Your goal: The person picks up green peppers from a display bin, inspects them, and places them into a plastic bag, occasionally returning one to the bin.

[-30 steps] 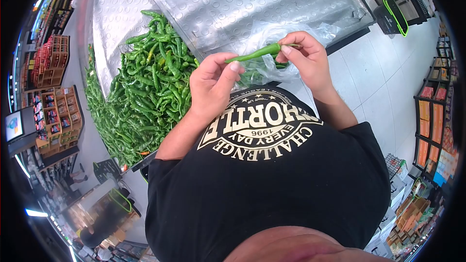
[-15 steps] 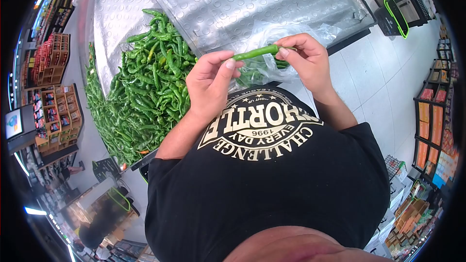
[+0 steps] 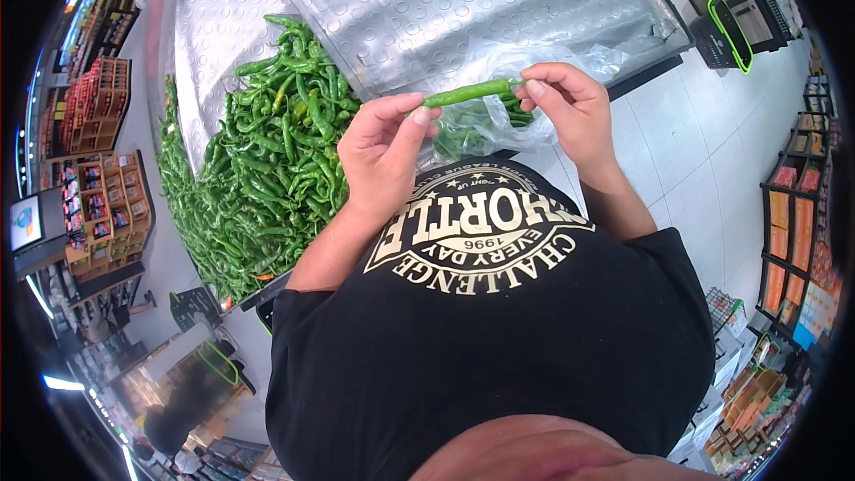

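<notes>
A long green chili pepper (image 3: pixel 470 92) is held level between my two hands, above a clear plastic bag. My left hand (image 3: pixel 383 144) pinches one end between thumb and fingers. At the stem end, my right hand (image 3: pixel 570 111) closes its thumb and fingertips. Beneath the pepper, the plastic bag (image 3: pixel 525 135) has several green peppers inside and rests by the display's front edge. To the left of my left hand spreads a large heap of green chili peppers (image 3: pixel 276 142).
The heap lies on a silver, circle-patterned display surface (image 3: pixel 401 0) with a raised divider. Stocked shelves (image 3: pixel 107 209) stand at the left, and more shelving (image 3: pixel 793 214) at the right. A dark green-rimmed holder (image 3: pixel 726 36) is at the display's right corner. Tiled floor (image 3: pixel 686 134) shows on the right.
My right hand has shifted slightly right, its grip now out at the stem end, so more of the pepper shows. My left hand has moved slightly left, keeping its end.
</notes>
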{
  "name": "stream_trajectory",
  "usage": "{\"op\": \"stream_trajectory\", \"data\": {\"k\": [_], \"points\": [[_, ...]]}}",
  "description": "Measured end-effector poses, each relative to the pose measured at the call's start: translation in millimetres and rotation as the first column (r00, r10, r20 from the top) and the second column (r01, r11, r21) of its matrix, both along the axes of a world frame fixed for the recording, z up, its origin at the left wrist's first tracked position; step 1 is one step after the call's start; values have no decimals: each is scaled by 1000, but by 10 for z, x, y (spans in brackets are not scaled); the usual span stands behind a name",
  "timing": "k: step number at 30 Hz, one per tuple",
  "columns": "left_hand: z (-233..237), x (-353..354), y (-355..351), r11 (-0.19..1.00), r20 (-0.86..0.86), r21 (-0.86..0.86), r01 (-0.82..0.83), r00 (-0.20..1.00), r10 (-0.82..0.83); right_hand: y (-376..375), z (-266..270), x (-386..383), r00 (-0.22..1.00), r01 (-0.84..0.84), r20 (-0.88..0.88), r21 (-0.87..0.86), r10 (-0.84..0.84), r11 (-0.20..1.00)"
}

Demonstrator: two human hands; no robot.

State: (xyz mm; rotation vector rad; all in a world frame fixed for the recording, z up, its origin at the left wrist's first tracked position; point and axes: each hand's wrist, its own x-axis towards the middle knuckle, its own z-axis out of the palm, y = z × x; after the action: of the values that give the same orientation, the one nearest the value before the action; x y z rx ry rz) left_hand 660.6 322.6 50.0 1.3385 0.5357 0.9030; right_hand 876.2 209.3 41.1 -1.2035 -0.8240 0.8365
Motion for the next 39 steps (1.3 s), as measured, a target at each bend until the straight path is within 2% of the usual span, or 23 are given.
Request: {"op": "stream_trajectory", "data": {"k": [5,16,18,20,24,27,29,30,32,39], "points": [[-10,-4,5,1000,15,15,-16,1000,16,5,-33,13,1000,5,-25,43,-4,999],[4,-11,0,999,4,-24,-41,999,41,0,-29,33,1000,1,17,3,-1,1000],[7,-19,11,1000,5,-18,8,1000,-8,8,-54,42,1000,-27,12,17,27,999],[4,-32,30,989,40,-128,74,997,-69,12,-76,53,999,28,27,21,-28,999],[-43,-53,89,945,-47,-290,148,985,-169,33,-61,35,999,-3,42,23,2,1000],[-68,-68,78,935,-17,-288,208,975,-222,53,-69,20,999,-19,38,25,18,1000],[-45,-86,68,907,-117,-310,286,935,-335,74,-59,12,998,-36,47,22,35,999],[-23,-95,63,911,-116,-305,278,938,-326,82,-52,7,998,-40,53,13,39,999],[32,-103,52,875,-218,-355,328,881,-419,89,-30,-6,997,-51,56,3,51,999],[-17,-147,94,899,-315,-305,316,857,-408,104,-8,12,997,-42,66,-10,42,999]]}}
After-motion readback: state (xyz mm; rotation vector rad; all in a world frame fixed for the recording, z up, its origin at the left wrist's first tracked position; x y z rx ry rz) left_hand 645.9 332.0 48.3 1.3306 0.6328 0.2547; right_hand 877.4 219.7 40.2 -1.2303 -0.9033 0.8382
